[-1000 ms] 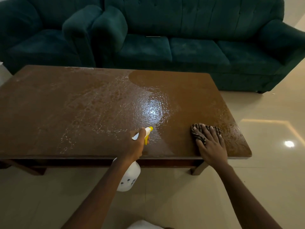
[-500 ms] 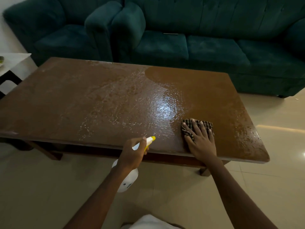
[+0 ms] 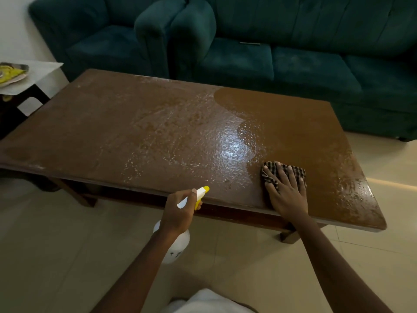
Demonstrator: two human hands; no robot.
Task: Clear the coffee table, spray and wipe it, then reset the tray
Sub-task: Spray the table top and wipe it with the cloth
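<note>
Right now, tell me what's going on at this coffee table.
A person is mid-clean. The left hand grips a white spray bottle at the near edge, nozzle aimed over the coffee table. The right hand presses a checked cloth flat on the top. Most of the surface is wet with spray; the far right patch looks wiped. What looks like the tray sits on a side table to the left.
</note>
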